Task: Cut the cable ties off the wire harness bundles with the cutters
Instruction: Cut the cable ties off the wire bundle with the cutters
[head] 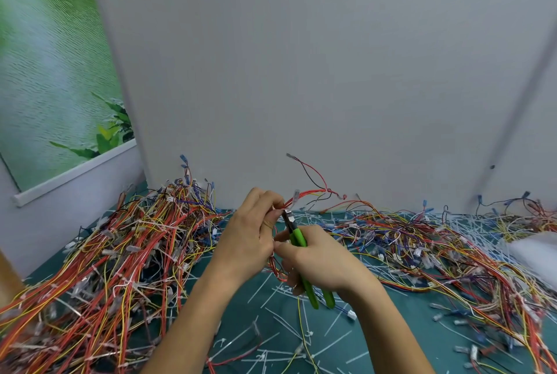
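Note:
My left hand [251, 232] pinches a small wire harness bundle [310, 194] of red, orange and black wires and holds it up above the table. My right hand [319, 259] grips the green-handled cutters [298, 238]. The cutters' metal jaws sit right at the bundle beside my left fingertips. The cable tie at the jaws is too small to make out. The bundle's loose wire ends fan up and to the right, tipped with clear connectors.
A big heap of tied wire harnesses [120, 253] covers the left of the green mat [376, 328]. Another tangle [437, 241] spreads across the right. Several cut white cable ties [280, 322] litter the mat in front. A grey wall [331, 72] stands close behind.

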